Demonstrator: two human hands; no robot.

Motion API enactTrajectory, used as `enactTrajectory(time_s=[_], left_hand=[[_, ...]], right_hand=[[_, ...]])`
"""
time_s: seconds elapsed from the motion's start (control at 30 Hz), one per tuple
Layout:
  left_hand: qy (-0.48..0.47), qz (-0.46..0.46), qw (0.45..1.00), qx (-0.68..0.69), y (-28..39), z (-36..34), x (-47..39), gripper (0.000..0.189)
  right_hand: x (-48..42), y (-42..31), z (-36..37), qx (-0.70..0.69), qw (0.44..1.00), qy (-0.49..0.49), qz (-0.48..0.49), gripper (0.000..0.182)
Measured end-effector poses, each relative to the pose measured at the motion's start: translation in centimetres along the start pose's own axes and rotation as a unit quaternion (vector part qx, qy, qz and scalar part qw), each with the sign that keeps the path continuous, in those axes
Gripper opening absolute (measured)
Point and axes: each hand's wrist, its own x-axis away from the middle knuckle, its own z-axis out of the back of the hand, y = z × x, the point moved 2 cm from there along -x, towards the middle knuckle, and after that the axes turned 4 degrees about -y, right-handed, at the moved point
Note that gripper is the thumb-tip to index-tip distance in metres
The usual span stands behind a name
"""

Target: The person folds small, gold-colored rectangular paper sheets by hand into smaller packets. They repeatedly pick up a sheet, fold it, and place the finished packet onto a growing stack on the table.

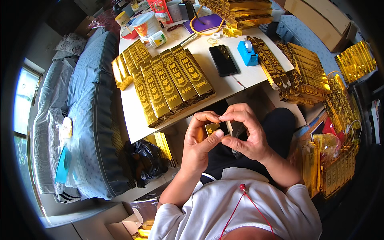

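Observation:
Above my lap, my left hand point(199, 135) holds a small gold and black folded card piece point(213, 127) between thumb and fingers. My right hand point(247, 129) pinches the piece's pale right edge, and the fingertips of both hands meet at its top. Beyond my hands, on the white table point(132, 129), lie gold foil-paper bars point(171, 87) in a stack with printed characters. A black smartphone point(224, 60) rests right of them, beside a blue tape dispenser point(248, 54). Flattened gold paper strips point(267, 60) lie at the table's right edge.
More gold paper stacks point(309, 72) stand to the right, with others point(339, 171) lower down. Tubs point(146, 25), an orange cable point(207, 33) and a purple book point(204, 24) occupy the table's far end. A blue covered couch point(90, 120) runs along the left; a black plastic bag point(147, 162) sits under the table.

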Motion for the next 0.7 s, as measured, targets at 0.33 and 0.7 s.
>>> enactTrajectory(time_s=[0.33, 0.7], left_hand=[[-0.028, -0.231, 0.884, -0.406, 0.3, 0.2, -0.4, 0.027], [-0.004, -0.186, 0.905, -0.383, -0.9, -0.3, 0.1, 0.043]], right_hand=[[0.7, 1.1, -0.8, -0.226, 0.967, 0.067, -0.096, 0.022], [-0.1, 0.2, 1.0, -0.334, 0.907, 0.032, -0.254, 0.014]])
